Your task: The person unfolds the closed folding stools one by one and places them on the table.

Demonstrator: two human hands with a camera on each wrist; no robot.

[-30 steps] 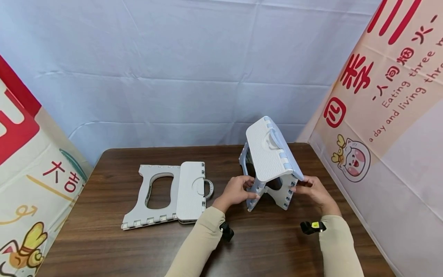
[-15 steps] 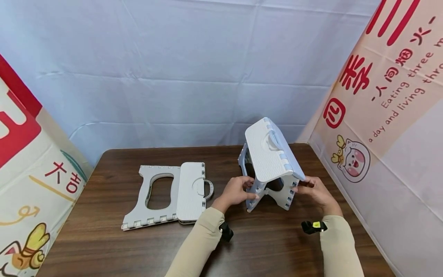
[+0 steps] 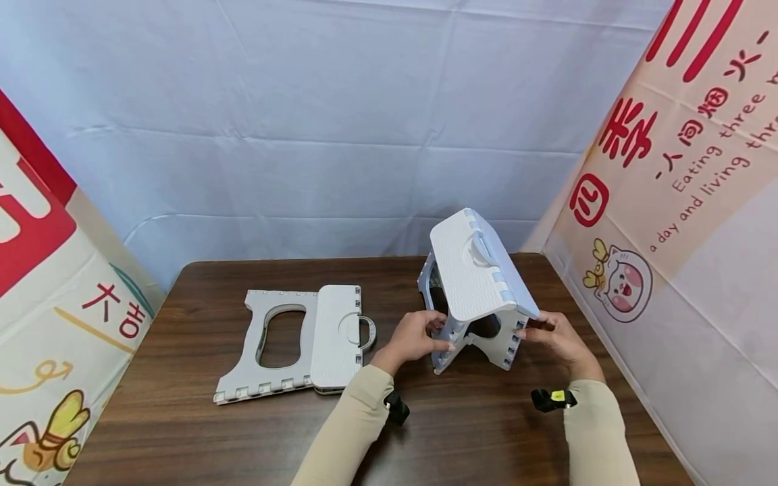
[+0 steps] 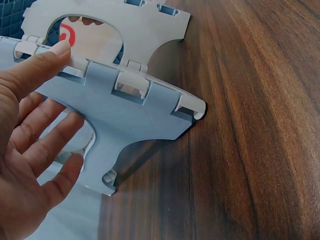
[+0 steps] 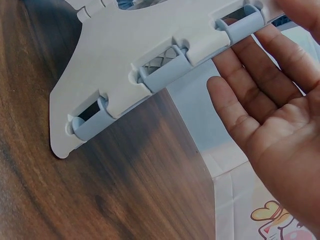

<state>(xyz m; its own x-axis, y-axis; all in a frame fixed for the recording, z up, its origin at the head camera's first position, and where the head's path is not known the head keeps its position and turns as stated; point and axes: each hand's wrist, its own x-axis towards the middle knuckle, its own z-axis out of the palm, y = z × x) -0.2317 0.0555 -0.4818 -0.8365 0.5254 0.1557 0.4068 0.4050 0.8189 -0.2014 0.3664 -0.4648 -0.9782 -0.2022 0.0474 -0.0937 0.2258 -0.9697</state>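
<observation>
The left hand [image 3: 410,337] and right hand [image 3: 560,341] are pinching the near leg edges of a partly folded stool [image 3: 471,266], which is standing on the table's [image 3: 462,439] right side. A flattened stool [image 3: 335,337] is lying to the left.

Forearms [image 3: 346,428] extended forward; left hand [image 3: 413,336] and right hand [image 3: 558,341] apart, thumbs [image 4: 40,67] opposite fingers [image 4: 56,137].
</observation>
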